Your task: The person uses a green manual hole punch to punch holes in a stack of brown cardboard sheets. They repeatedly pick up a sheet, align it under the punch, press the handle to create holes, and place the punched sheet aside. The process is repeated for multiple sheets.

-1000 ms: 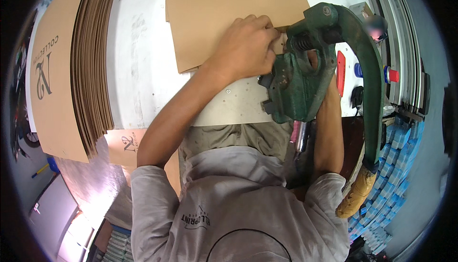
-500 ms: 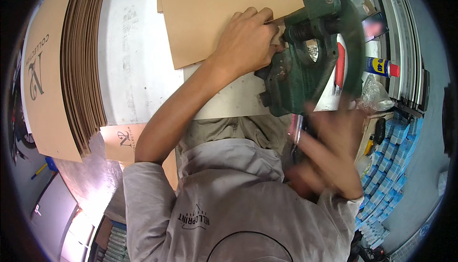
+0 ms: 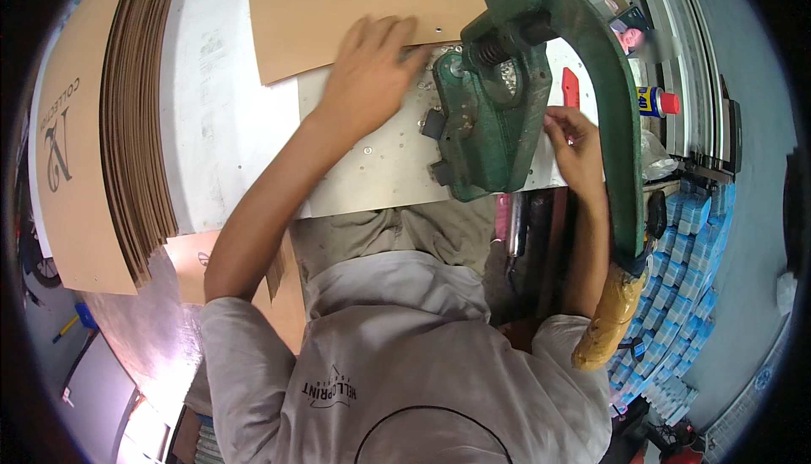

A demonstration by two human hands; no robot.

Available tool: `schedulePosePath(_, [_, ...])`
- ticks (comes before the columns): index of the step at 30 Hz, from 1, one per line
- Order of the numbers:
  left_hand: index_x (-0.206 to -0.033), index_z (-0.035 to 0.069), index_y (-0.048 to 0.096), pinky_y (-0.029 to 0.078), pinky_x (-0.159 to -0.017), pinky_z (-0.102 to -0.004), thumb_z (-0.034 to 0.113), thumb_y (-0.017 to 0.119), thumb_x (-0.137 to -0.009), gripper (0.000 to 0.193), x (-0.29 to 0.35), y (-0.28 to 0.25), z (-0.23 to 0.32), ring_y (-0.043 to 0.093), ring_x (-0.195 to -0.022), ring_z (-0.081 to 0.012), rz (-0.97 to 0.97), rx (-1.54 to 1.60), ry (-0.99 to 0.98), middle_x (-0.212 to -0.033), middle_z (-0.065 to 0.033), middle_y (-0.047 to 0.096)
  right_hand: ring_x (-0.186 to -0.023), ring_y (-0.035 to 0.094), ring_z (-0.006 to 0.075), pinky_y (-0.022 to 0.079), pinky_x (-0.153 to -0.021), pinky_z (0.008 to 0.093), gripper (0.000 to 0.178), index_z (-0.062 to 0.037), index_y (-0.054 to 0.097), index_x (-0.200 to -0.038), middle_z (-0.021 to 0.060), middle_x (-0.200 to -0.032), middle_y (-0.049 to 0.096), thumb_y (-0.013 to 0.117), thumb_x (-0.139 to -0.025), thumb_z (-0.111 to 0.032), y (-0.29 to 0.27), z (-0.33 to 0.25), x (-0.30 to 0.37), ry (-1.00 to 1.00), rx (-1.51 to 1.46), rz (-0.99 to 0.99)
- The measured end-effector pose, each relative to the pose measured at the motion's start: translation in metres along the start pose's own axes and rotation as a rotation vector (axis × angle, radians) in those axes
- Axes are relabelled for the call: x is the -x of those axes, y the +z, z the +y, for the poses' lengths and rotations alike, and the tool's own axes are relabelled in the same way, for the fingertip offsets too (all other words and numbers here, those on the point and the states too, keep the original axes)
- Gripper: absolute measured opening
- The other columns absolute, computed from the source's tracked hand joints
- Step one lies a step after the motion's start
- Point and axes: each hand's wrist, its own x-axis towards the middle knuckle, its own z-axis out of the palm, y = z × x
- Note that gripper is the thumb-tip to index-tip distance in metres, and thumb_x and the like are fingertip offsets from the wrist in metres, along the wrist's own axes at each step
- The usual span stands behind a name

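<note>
My left hand point(image 3: 372, 75) reaches over the near edge of a brown cardboard sheet point(image 3: 338, 16), its slightly blurred fingers spread. A small silvery eyelet or hole shows near that edge. Right of this hand stands a green hand press point(image 3: 498, 126), whose curved lever point(image 3: 623, 126) ends in a grip wrapped in yellow tape point(image 3: 612, 320). My right hand point(image 3: 579, 147) is on the far side of the press body, inside the lever's curve. Its thumb and fingers are drawn together at the tabletop; whatever they pinch is too small to make out.
A tall stack of folded brown cardboard point(image 3: 135, 126) stands at the left. Small metal rings lie scattered on the metal plate point(image 3: 363, 177) beside the press. A red-handled tool point(image 3: 571, 84), a spray can point(image 3: 650, 101) and a phone point(image 3: 629, 33) lie at the right; blue packs point(image 3: 676, 278) are piled below.
My left hand has moved left, away from the press, and the sheet has shifted away from its jaws. The right hand, blurred before, is now beside the press, and the taped lever grip shows.
</note>
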Motion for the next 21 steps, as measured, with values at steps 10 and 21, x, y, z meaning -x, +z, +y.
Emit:
schedulePosePath(10, [-0.142, 0.024, 0.064, 0.034, -0.121, -0.0539, -0.003, 0.057, -0.084, 0.065, 0.045, -0.037, -0.041, 0.046, -0.143, -0.0438, -0.151, -0.079, -0.183, -0.154, -0.0202, 0.050, -0.078, 0.058, 0.0144, 0.048, -0.073, 0.0295, 0.015, 0.0034, 0.069, -0.098, 0.0034, -0.087, 0.065, 0.074, -0.089, -0.007, 0.049, -0.029, -0.027, 0.002, -0.388, 0.186])
schedulePosePath(21, [-0.116, 0.013, 0.075, 0.060, -0.077, -0.0425, -0.001, 0.066, -0.075, 0.044, 0.001, -0.023, -0.031, 0.072, -0.093, -0.0281, 0.012, 0.089, -0.138, -0.109, -0.0064, 0.074, -0.105, 0.065, 0.0201, 0.052, -0.095, 0.0359, 0.044, 0.0023, 0.065, -0.124, 0.0114, -0.121, 0.068, 0.079, -0.084, -0.009, 0.083, -0.035, -0.078, -0.112, -0.684, -0.189])
